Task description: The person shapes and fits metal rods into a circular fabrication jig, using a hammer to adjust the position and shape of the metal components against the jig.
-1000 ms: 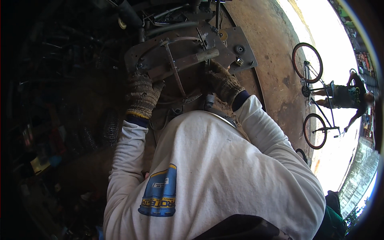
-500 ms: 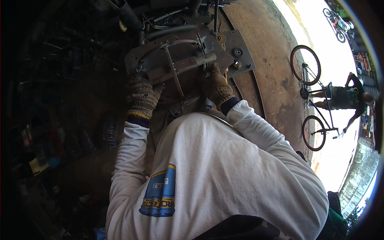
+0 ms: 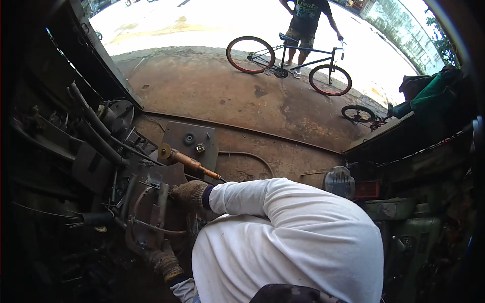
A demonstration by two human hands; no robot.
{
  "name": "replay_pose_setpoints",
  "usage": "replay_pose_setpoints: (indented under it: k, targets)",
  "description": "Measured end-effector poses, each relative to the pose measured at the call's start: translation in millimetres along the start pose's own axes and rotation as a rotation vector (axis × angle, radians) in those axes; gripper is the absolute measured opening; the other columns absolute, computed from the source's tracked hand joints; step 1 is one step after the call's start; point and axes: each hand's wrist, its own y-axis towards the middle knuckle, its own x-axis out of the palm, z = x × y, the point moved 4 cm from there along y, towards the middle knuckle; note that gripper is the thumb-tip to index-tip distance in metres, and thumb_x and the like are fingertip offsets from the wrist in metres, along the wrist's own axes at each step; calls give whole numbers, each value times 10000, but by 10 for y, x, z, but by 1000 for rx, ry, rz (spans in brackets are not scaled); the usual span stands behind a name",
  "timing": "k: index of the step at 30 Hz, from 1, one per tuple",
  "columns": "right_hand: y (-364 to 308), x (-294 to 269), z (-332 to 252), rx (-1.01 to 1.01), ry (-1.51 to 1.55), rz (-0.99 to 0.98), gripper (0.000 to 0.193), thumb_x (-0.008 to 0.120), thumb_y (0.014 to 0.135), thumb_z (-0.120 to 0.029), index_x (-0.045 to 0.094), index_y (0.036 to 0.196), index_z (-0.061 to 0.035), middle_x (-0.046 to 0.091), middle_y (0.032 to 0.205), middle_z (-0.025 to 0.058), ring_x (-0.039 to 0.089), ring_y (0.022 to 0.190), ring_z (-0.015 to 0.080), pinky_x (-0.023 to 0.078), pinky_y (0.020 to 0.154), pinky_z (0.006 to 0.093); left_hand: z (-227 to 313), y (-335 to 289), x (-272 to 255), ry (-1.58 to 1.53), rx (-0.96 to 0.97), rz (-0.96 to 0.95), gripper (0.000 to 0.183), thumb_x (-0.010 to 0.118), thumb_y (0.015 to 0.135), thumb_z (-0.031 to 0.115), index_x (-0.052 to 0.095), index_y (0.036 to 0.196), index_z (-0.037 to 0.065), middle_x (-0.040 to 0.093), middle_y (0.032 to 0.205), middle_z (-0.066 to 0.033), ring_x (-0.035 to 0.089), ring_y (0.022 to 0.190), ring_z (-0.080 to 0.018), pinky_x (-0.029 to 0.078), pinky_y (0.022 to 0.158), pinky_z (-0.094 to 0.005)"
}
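Brown workshop floor [image 3: 242, 113], steel plate [image 3: 148, 206] toward its left side, gloved right hand [image 3: 189, 194] at the plate's right edge, gloved left hand [image 3: 165, 261] at its lower corner, both grips unclear.

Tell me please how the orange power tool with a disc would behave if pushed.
The orange power tool may roll a little, since its body is long and rounded. The wider disc at one end would probably make it turn unevenly. Its straight, solid-looking body likely won't bend.
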Motion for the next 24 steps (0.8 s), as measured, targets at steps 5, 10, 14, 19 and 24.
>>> replay_pose_setpoints:
  k: [5,10,14,19,24]
  targets:
    - [-4,62,-1,31,339,27,300,559,898,-250,666,1093,-48,695,1060,189,677,1021,360,539,891,438,8,-53,-180,-7,-22,-66,928,628,805,676,446,1440,24,445,1465,-229,457,1333,-379,374,1124,-463]
    - [170,63,-50,131,323,45,340,573,858,-217,677,1161,-104,703,1091,160,677,1036,346,539,901,435,-21,-56,-272,-8,-18,-94,912,636,814,655,449,1434,13,438,1476,-216,437,1357,-372,362,1140,-461]
    - [224,18,-48,235,321,-100,417,572,870,-207,633,1278,-139,671,1206,155,639,1135,329,505,967,439,6,-100,-312,-8,-38,-67,883,615,826,659,471,1424,26,462,1456,-223,456,1343,-375,382,1124,-466]
    - [263,25,-69,265,187,-114,396,571,864,-213,656,1240,-124,682,1179,161,652,1109,335,512,952,447,37,-110,-395,-101,-78,-111,857,585,839,671,481,1427,57,469,1456,-214,452,1347,-371,381,1125,-457]
    - [273,44,-14,253,204,-139,358,582,860,-239,689,1176,-110,693,1140,166,662,1081,340,518,935,449,66,-100,-343,-96,-77,-94,844,577,848,665,478,1431,62,465,1460,-213,445,1351,-371,375,1128,-454]
